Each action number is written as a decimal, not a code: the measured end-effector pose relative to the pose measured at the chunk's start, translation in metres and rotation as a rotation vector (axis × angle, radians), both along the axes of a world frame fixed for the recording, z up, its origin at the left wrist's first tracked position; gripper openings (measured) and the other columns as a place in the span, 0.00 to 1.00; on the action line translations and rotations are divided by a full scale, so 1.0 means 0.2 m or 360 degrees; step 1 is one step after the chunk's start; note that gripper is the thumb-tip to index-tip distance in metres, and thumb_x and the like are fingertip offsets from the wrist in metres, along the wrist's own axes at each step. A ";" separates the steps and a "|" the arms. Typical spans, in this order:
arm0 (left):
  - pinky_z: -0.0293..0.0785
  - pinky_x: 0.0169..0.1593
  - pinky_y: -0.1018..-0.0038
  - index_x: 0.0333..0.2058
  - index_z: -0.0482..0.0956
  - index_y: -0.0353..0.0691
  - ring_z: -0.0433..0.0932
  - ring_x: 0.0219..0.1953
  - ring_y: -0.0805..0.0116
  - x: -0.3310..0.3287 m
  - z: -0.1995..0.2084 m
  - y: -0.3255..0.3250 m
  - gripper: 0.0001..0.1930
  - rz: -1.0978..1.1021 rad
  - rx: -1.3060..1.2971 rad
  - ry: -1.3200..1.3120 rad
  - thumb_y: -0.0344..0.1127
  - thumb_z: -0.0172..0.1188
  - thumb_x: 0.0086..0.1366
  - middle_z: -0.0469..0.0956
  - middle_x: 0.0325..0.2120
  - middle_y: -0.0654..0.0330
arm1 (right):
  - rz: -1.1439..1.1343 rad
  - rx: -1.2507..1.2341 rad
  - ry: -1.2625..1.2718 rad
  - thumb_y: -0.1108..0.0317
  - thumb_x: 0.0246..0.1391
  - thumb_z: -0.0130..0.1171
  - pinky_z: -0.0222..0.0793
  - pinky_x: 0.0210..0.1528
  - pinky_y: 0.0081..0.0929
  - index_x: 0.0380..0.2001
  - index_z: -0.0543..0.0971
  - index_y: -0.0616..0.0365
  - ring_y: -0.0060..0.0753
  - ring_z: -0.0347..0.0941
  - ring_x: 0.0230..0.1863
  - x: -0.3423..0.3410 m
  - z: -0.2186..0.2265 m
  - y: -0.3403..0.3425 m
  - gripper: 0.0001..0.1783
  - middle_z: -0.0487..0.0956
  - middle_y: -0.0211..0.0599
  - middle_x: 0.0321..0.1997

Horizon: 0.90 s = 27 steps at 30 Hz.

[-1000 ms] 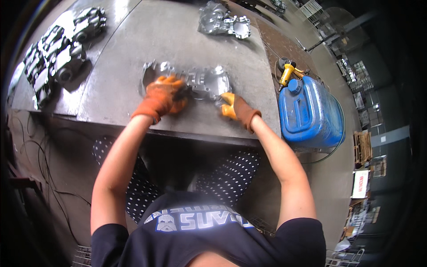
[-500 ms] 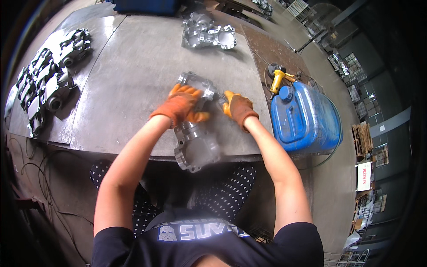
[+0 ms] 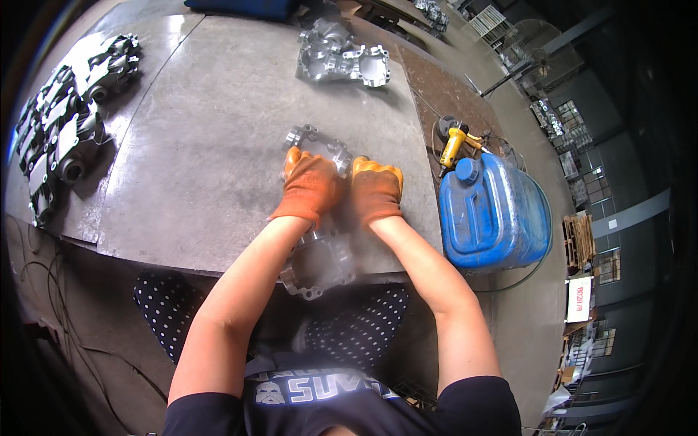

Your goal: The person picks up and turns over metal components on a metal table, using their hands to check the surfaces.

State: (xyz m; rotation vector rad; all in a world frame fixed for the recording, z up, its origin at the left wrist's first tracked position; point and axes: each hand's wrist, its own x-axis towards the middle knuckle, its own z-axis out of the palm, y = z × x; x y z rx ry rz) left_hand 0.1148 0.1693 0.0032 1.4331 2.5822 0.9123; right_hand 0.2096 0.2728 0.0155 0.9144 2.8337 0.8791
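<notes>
A grey machined metal casting (image 3: pixel 317 265) with bolt holes lies in front of me, its near end reaching past the table's front edge. Beyond my hands a far section of grey casting (image 3: pixel 329 144) shows; my hands and forearm hide whether both belong to one piece. My left hand (image 3: pixel 311 187), in an orange glove, is closed with its fingers over the left side of that far section. Close on its right, my gloved right hand (image 3: pixel 376 190) is curled into a grip by the casting's right edge. What it holds is hidden.
Several similar castings (image 3: pixel 342 58) stand at the table's far side. Many dark-shaded castings (image 3: pixel 69 123) are piled at the left. A blue jerrycan (image 3: pixel 494 211) is on the right, with a yellow power tool (image 3: pixel 454 145) and its cord behind it. The metal tabletop (image 3: pixel 196 145) ends near my lap.
My right hand has moved left and closed up beside the left one. My left hand has turned, fingers now pointing away over the casting. The whole view has shifted slightly.
</notes>
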 end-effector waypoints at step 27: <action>0.61 0.56 0.59 0.25 0.87 0.39 0.79 0.41 0.47 -0.02 -0.01 0.00 0.16 0.0014 0.0148 -0.0134 0.43 0.55 0.57 0.83 0.30 0.45 | -0.0176 -0.0079 -0.0120 0.62 0.61 0.55 0.73 0.40 0.37 0.48 0.77 0.53 0.39 0.84 0.40 -0.05 0.02 -0.04 0.14 0.85 0.34 0.42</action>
